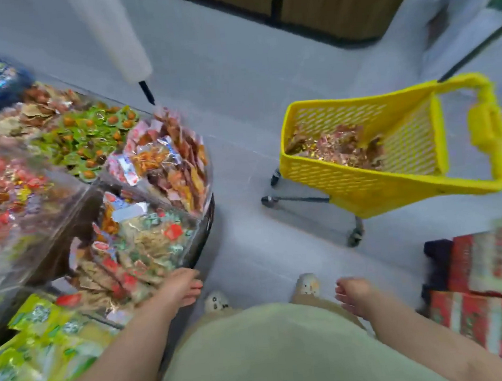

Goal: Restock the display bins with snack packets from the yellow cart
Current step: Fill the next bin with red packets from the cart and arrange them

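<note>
Read the step in hand as the turn from bin to cart for another handful. See the left hand laid out with fingers straight at the near edge of the display bin, touching the packets there and gripping nothing. See the right hand hanging loosely curled and empty, clear of everything.

Find the yellow cart ahead of the right hand and well apart from it across bare floor, with the snack packets heaped in its basket. Step closer before reaching rather than stretching from here. Lead with the right hand, as the nearer one, and come in over the open top. Scoop from the middle of the heap with fingers spread wide, to keep slippery packets from sliding out of a narrow pinch.

Take the cart's long axis as running crosswise ahead of both hands, with the blunt front end toward the left hand's side and the handle out beyond the right hand. Judge no common heading for the packets: jumbled, and too blurred to tell singly. Mind the red cartons near the right hand, on its outer side.
</note>
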